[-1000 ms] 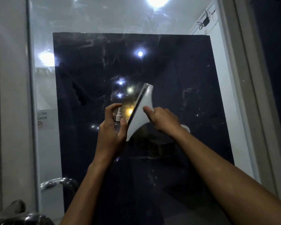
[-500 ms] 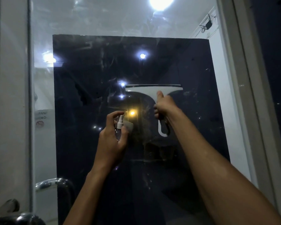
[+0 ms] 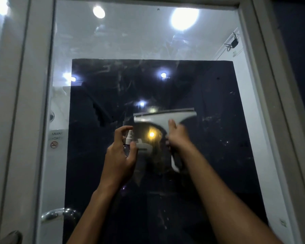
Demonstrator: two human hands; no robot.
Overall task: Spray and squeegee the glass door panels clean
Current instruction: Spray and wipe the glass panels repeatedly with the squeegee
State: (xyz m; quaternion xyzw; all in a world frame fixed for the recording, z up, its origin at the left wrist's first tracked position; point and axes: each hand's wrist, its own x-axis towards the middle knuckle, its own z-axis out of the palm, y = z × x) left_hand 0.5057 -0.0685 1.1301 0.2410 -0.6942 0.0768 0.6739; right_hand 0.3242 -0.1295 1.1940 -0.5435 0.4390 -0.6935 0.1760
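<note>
My right hand (image 3: 177,136) grips the squeegee (image 3: 165,118) handle, blade level against the glass panel (image 3: 209,138) mid-height, likely set for a downward pull. Left hand (image 3: 120,155) curls around the spray bottle (image 3: 128,140), forefinger arched over nozzle, parked just left.
</note>
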